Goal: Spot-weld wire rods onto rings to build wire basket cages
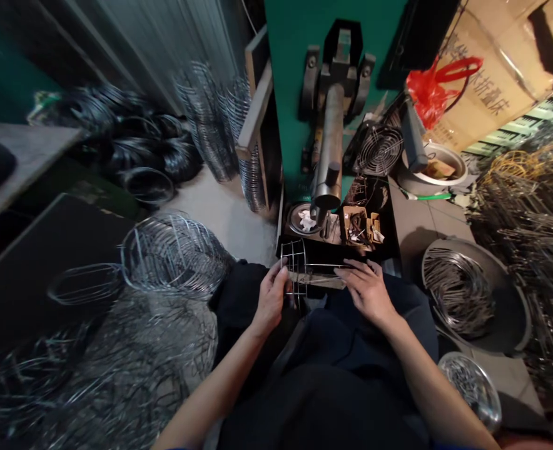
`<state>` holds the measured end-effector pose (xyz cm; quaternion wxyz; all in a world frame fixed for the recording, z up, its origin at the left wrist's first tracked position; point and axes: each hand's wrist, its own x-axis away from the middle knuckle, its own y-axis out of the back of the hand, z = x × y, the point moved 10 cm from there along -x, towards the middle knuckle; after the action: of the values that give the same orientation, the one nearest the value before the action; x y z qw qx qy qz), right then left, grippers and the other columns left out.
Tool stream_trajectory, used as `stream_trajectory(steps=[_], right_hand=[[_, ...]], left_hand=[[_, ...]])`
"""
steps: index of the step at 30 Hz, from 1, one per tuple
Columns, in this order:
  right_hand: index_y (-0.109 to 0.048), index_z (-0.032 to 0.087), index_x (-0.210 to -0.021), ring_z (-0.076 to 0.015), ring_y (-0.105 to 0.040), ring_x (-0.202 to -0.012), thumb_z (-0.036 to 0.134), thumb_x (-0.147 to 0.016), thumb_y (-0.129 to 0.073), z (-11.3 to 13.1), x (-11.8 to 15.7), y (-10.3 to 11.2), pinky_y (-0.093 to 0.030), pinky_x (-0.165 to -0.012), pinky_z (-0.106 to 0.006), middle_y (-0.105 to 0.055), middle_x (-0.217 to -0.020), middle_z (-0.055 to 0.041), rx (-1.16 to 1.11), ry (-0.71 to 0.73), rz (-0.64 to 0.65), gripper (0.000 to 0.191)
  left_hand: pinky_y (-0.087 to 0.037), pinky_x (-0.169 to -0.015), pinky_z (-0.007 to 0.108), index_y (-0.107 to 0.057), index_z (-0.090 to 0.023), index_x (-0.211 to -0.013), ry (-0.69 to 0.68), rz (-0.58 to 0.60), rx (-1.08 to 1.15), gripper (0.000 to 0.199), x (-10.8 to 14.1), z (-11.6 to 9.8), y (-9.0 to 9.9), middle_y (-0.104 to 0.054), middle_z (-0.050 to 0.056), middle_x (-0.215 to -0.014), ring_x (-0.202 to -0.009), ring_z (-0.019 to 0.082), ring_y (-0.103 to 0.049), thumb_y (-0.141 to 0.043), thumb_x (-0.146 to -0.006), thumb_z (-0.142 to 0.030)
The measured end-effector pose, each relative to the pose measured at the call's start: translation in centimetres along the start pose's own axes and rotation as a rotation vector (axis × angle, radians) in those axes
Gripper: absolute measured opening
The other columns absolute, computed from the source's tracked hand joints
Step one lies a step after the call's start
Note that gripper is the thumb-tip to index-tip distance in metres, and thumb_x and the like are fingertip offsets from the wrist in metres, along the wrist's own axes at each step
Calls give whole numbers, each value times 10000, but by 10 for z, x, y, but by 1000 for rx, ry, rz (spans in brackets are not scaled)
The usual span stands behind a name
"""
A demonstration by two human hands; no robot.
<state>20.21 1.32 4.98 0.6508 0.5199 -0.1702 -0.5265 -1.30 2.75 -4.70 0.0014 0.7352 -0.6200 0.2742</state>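
Note:
In front of my lap is a small wire frame, a grid of thin metal rods with a straight part running to the right. My left hand grips the left side of this frame between thumb and fingers. My right hand has its fingertips on the right end of the straight rod, its fingers closed around it. Just beyond both hands, the steel arm of a green machine points down toward the frame.
Stacked wire hoops stand on the left. A basin of bent wires and a metal bowl of small parts are on the right. A tray with cardboard boxes lies under the machine arm.

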Motion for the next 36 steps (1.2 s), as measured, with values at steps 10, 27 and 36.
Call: stream_trajectory(steps=[10,27,36], right_hand=[[-740,273,-1117,-257,-639,-1176,246,-1002,-547,7,-69,11,-441,-1006,-462,-773,-1009,-46,-184,33,-157,225],[-742,306,-1088,-233,-663,-1114,206,-987,-583,19,-96,17,-375,-968,-422,-775,-997,-11,-91,79,-279,213],[-738,291,-1084,-237,-675,-1089,202,-993,-583,18,-98,17,-362,-957,-427,-777,-1026,-23,-43,88,-309,200]], left_hand=[[-361,-381,171,-607,-118,-1321,-124,-36,35,720,-42,-52,10,-464,-82,-571,-425,69,-403,-771,-764,-544],[-311,-406,151,-637,-133,-1237,-173,-9,69,620,-64,-78,11,-419,-90,-567,-447,59,-371,-778,-775,-522],[-308,-383,149,-625,-140,-1258,-165,9,58,648,-70,-84,7,-404,-100,-561,-421,56,-360,-779,-764,-531]])
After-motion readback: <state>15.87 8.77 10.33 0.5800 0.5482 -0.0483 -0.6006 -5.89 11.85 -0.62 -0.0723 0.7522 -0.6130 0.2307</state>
